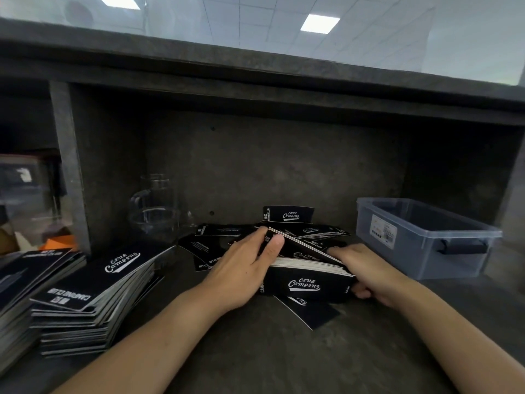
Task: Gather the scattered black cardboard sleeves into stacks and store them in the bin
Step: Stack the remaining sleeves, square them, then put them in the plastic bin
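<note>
- Dark grey counter (255, 356) runs under a low shelf, with a matching dark wall behind.
- Left hand (241, 271) grips the left end of a thick bundle of black cardboard sleeves with white "Club Camping" lettering (306, 270), fingers curled over its far edge and thumb lying on top.
- Right hand (369, 273) clasps the bundle's right end, fingertips tucked beneath.
- The bundle sits at the counter's middle, resting on loose black sleeves (216, 237) scattered beneath and behind it.
- One sleeve (288, 214) stands against the wall.
- Tall stacks of the same sleeves (93, 297) stand at the left.
- A translucent blue-grey plastic bin (460, 265) stands right of the bundle, apart from it.
- A clear glass pitcher (154, 211) stands behind the stacks.
</note>
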Motion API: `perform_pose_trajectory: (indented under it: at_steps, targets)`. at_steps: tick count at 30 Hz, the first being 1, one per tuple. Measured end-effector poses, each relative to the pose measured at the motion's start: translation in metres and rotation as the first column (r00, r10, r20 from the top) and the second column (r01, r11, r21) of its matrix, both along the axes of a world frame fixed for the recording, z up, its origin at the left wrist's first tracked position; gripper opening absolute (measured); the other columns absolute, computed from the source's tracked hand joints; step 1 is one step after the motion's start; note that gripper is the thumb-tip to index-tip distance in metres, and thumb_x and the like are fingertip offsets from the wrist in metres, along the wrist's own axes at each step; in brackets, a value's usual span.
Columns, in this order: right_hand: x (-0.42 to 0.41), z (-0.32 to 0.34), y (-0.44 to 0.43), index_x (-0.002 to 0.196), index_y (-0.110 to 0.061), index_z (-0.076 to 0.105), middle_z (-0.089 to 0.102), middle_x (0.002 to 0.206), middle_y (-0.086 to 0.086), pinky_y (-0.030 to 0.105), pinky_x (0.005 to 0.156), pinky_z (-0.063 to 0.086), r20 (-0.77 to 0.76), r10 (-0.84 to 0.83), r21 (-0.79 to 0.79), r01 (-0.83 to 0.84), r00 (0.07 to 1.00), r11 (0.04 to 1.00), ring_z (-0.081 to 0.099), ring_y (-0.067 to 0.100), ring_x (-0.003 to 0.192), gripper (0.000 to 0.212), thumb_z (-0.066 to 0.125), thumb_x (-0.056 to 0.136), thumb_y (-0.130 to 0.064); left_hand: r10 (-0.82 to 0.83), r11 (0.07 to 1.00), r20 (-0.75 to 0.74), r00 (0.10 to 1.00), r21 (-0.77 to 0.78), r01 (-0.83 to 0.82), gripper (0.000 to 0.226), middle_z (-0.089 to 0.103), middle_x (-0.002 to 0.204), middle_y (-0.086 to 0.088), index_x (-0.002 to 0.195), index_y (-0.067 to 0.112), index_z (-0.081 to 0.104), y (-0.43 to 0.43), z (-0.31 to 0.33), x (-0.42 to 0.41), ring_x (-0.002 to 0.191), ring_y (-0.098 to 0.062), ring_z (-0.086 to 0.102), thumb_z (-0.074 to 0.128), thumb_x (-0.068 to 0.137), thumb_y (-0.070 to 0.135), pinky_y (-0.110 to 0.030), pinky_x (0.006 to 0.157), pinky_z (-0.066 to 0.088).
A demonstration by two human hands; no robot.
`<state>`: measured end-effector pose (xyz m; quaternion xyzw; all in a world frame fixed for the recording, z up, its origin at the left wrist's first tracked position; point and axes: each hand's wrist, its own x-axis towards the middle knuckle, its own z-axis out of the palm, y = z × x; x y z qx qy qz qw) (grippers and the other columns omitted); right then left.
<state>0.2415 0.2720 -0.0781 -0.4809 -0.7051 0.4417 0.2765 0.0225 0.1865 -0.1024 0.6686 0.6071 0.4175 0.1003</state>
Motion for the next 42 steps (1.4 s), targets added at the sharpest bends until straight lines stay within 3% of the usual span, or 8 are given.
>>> perform_pose_trajectory:
  at_steps: [6,11,13,17,27,33,38,42]
  targets:
    - [0.000,0.007,-0.009,0.065,-0.013,0.066,0.068,0.066,0.000,0.030,0.068,0.050,0.149,-0.055,0.296,0.008,0.987,0.955,0.066,0.015,0.066,0.084,0.025,0.086,-0.083,0.183,0.982,0.069,0.981,-0.048,-0.180,0.057,0.067,0.084,0.007,0.071,0.024,0.062,0.003,0.004,0.010,0.088,-0.013,0.065,0.037,0.097,0.068,-0.031,0.079,0.046]
    - [0.018,0.017,-0.015,0.099,-0.039,0.067,0.067,0.101,-0.016,0.018,0.088,0.048,0.178,0.250,0.263,-0.291,0.952,0.920,0.063,-0.004,0.094,0.059,0.027,0.083,-0.079,0.231,0.972,0.110,0.967,-0.078,-0.223,0.053,0.069,0.079,0.001,0.071,0.018,0.067,0.005,0.004,0.004,0.082,-0.015,0.066,0.044,0.101,0.055,-0.029,0.073,0.048]
    - [0.018,0.018,-0.017,0.106,-0.037,0.063,0.069,0.104,-0.012,0.009,0.087,0.048,0.226,0.366,0.212,-0.412,0.903,0.886,0.063,-0.016,0.097,0.032,0.056,0.084,-0.058,0.214,0.974,0.097,0.972,-0.093,-0.206,0.055,0.070,0.080,0.001,0.073,0.019,0.069,0.004,0.004,0.004,0.082,-0.014,0.067,0.042,0.101,0.057,-0.031,0.076,0.052]
    - [0.012,0.009,-0.012,0.121,-0.031,0.068,0.076,0.113,-0.015,0.030,0.096,0.057,0.248,0.384,0.262,-0.443,0.890,0.858,0.072,0.003,0.104,0.046,0.086,0.079,-0.036,0.180,0.983,0.106,0.978,0.004,-0.182,0.049,0.068,0.090,0.008,0.087,0.026,0.066,0.002,0.006,0.008,0.088,-0.005,0.064,0.037,0.100,0.063,-0.027,0.079,0.048]
    - [0.001,-0.002,-0.010,0.136,-0.041,0.058,0.069,0.123,-0.021,0.023,0.097,0.054,0.250,0.374,0.471,-0.449,0.893,0.759,0.066,-0.002,0.112,0.063,0.085,0.079,-0.042,0.219,0.976,0.097,0.971,-0.036,-0.216,0.030,0.069,0.116,0.002,0.109,0.017,0.075,0.006,0.020,-0.007,0.112,-0.014,0.060,0.045,0.105,0.022,-0.021,0.088,0.037]
    - [0.011,0.004,-0.006,0.116,-0.034,0.068,0.074,0.109,-0.018,0.026,0.089,0.057,0.257,0.331,0.473,-0.417,0.908,0.776,0.071,0.001,0.100,0.042,0.086,0.078,-0.040,0.346,0.698,-0.475,0.809,-0.446,-0.560,0.086,0.011,0.167,-0.022,0.161,0.011,0.019,0.002,0.004,-0.037,0.156,-0.038,0.006,0.019,0.099,0.071,-0.046,0.126,0.005]
    - [0.025,0.006,0.004,0.105,-0.034,0.070,0.075,0.106,-0.016,0.033,0.090,0.057,0.241,0.291,0.455,-0.373,0.926,0.809,0.071,0.002,0.098,0.031,0.084,0.079,-0.043,0.367,0.823,-0.489,0.791,-0.226,-0.522,0.060,0.049,0.141,-0.013,0.137,0.019,0.058,0.003,0.010,-0.030,0.137,-0.032,0.042,0.028,0.104,0.059,-0.045,0.111,0.035]
    - [0.023,0.005,0.006,0.102,-0.036,0.071,0.075,0.107,-0.014,0.031,0.089,0.055,0.232,0.333,0.422,-0.403,0.914,0.812,0.072,0.005,0.099,0.027,0.084,0.080,-0.042,0.380,0.794,-0.405,0.832,-0.318,-0.518,0.086,0.032,0.159,-0.014,0.156,0.016,0.030,0.012,0.001,-0.038,0.148,-0.034,0.028,0.037,0.094,0.074,-0.046,0.120,0.027]
